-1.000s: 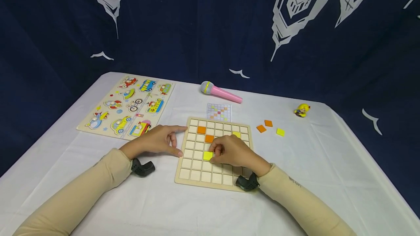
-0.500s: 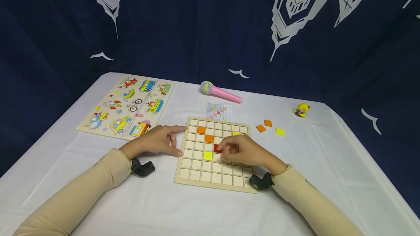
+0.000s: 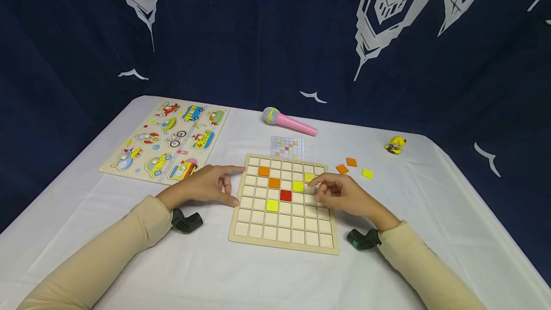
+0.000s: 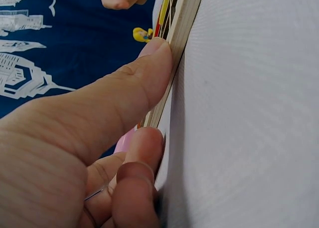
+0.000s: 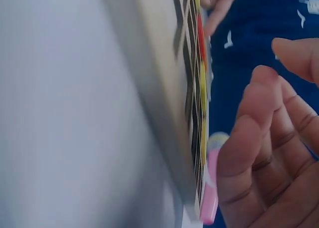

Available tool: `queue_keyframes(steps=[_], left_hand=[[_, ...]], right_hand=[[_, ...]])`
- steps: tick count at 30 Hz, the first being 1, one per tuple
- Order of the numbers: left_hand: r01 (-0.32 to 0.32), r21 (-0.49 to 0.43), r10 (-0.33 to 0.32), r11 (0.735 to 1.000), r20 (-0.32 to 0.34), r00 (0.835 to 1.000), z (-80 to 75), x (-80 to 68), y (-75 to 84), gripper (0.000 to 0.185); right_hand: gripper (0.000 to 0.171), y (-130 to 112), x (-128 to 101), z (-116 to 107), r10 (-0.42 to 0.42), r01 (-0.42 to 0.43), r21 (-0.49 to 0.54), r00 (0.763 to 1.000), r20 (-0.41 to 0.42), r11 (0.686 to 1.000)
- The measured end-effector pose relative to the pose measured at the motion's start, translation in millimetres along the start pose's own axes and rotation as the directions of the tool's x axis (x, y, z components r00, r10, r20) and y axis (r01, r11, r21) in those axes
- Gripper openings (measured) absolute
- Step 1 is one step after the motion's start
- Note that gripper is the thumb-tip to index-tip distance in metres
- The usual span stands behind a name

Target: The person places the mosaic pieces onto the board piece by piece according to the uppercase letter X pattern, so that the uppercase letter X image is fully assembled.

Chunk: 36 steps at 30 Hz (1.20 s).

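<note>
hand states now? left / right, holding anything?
Left hand: open, thumb and fingers pressed against the grid board edge.
Right hand: open, loosely curled over the board, holding nothing.

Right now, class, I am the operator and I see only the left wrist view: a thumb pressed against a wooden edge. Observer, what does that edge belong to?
Observer: A wooden grid board. The left hand rests against its left edge.
Operator: Is anything set in the grid?
Observer: Six tiles: two orange, three yellow and one red tile near the middle.
Operator: Are any tiles off the board?
Observer: Yes, three loose tiles lie on the white table to the right of the board, two orange and one yellow.
</note>
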<state>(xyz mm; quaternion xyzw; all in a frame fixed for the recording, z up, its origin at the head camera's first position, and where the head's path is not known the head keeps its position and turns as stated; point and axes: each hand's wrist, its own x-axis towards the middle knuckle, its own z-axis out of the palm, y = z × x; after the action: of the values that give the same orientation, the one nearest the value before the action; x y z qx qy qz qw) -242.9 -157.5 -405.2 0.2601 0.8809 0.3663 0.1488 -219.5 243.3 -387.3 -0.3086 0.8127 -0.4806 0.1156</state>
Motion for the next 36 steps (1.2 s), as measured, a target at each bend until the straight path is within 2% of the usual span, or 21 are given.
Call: queue_keyframes(steps=[4,7,12,17,26,36], left_hand=[[-0.006,0.002,0.006,1.0,0.0,1.0,0.3,0.6,-0.4,0.093],[-0.005,0.003,0.005,1.0,0.0,1.0,0.3,0.7,-0.4,0.093],[0.0,0.005,0.0,1.0,0.002,1.0,0.9,0.6,-0.2,0.093],[0.001,0.001,-0.001,1.0,0.001,1.0,1.5,0.0,-1.4,0.093],[-0.003,0.004,0.003,1.0,-0.004,1.0,0.6,-0.4,-2.0,0.093],[-0.008,0.003,0.008,1.0,0.003,1.0,-0.4,1.0,-1.8,0.093]], right_hand=[[0.029,7.8,-2.7,-13.1,-0.003,0.005,0.023,0.998,-0.062,1.0],[0.03,14.6,-5.0,-22.8,0.026,-0.02,0.044,0.991,-0.129,0.999],[0.033,26.6,-10.0,-37.1,0.094,-0.075,0.09,0.967,-0.235,0.993],[0.033,37.6,-14.2,-47.5,0.144,-0.116,0.11,0.945,-0.294,0.987],[0.043,51.1,-13.4,-56.5,0.235,-0.207,0.116,0.913,-0.333,0.971],[0.053,55.1,-5.4,-61.1,0.374,-0.365,0.087,0.881,-0.29,0.927]])
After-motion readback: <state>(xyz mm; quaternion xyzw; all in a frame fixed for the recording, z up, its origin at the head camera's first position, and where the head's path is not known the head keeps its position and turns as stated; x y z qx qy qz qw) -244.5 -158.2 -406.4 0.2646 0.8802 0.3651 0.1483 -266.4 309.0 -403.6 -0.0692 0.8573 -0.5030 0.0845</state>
